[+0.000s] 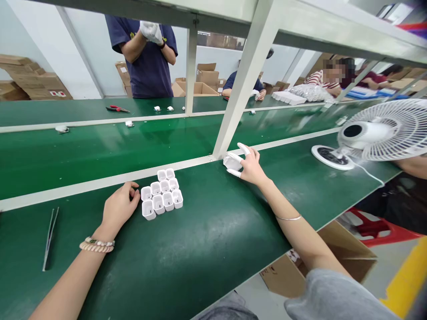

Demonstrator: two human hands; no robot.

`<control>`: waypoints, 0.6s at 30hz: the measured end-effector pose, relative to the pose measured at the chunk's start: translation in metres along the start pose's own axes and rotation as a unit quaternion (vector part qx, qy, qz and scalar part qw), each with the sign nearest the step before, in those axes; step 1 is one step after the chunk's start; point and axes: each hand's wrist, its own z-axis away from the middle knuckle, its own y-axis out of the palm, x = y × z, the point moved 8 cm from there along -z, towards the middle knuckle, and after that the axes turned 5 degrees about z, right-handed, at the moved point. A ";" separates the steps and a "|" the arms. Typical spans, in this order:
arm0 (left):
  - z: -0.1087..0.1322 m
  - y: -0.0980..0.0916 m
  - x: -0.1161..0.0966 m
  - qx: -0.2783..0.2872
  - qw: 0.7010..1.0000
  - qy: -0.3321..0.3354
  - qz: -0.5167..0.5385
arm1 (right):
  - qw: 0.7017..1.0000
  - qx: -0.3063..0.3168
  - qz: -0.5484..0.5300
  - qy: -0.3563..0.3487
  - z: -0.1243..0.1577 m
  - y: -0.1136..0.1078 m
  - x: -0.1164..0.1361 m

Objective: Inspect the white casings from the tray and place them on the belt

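My left hand rests on the green table with its fingers loosely curled in; no object shows in it. Just to its right, small white open-topped plastic cups with rounded corners stand in close rows, several with a dark slot inside. Farther right, my right hand reaches to the foot of a white post, its thumb and fingers spread around a crumpled white wad. White finger cots cover its thumb and two fingertips. Whether they press on the wad is unclear. Metal tweezers lie left of my left hand.
A white fan stands at the right, its cord on the table. The slanted post rises ahead. Across the green belt with small white parts lie red-handled pliers. Co-workers are at the far side; a cardboard box is below.
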 end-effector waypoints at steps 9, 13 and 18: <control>0.000 0.001 0.001 0.008 1.000 -0.007 0.004 | 0.999 -0.024 -0.022 0.018 0.002 -0.007 -0.007; 0.000 0.001 0.002 0.010 1.000 -0.008 0.004 | 1.000 0.024 -0.010 0.001 0.002 0.003 -0.001; 0.000 0.001 0.002 0.011 1.000 -0.012 -0.001 | 1.000 -0.012 -0.014 0.010 0.002 -0.006 -0.008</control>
